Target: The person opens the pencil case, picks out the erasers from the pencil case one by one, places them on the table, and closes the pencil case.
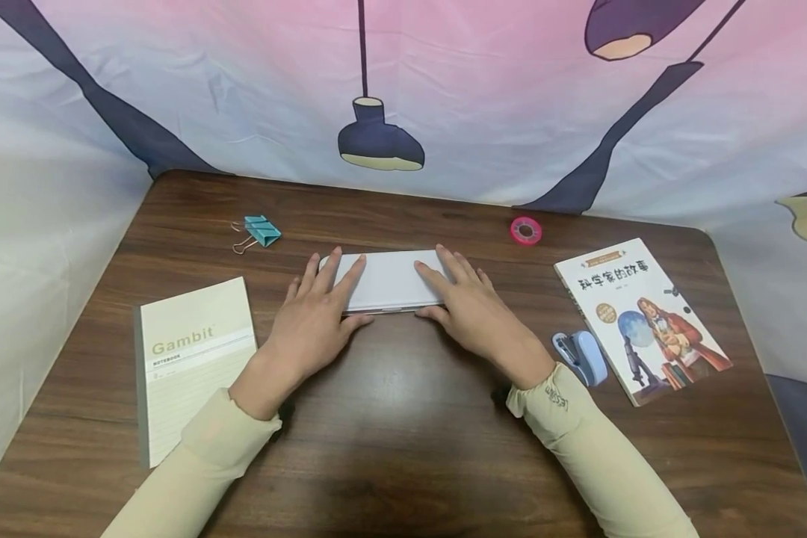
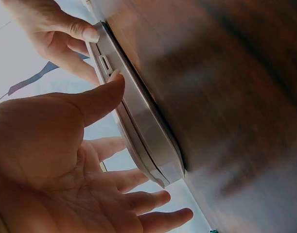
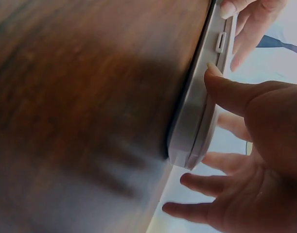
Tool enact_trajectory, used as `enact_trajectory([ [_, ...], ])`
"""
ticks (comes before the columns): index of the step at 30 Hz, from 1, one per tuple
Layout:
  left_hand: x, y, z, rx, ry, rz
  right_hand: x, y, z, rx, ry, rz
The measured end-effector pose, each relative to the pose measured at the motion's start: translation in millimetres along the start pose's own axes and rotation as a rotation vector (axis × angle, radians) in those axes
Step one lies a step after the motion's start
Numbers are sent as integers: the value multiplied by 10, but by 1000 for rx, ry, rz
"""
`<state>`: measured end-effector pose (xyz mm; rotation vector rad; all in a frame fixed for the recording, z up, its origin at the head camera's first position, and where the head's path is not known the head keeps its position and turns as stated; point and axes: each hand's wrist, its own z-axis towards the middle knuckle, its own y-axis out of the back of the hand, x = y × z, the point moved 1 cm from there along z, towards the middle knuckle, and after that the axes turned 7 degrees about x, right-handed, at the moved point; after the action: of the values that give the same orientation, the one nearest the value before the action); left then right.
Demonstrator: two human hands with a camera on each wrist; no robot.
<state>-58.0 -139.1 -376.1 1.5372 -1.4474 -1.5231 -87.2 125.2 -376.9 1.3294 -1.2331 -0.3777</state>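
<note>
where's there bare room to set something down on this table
The widest bare patch of table lies between the left sleeve and right sleeve, nearer than the white case. Another runs beyond the case, between the teal binder clip and pink ring. Crowded: the right, where the blue stapler sits close by the book and right sleeve.
</note>
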Motion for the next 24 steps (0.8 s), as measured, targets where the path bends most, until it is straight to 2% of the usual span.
enact_trajectory([
  [2, 90, -92, 46, -26, -17, 8, -59, -53, 19, -20, 31, -1],
  [7, 271, -261, 135, -54, -41, 18, -43, -35, 17, -43, 63, -3],
  [15, 398, -353, 200, -71, -59, 51, -6, 40, 28, -1, 49, -14],
  [19, 372, -311, 168, -75, -58, 24, 7, 87, 22, 10, 48, -7],
  [24, 148, -45, 8, -64, -34, -30, 21, 170, 6, 4, 50, -24],
])
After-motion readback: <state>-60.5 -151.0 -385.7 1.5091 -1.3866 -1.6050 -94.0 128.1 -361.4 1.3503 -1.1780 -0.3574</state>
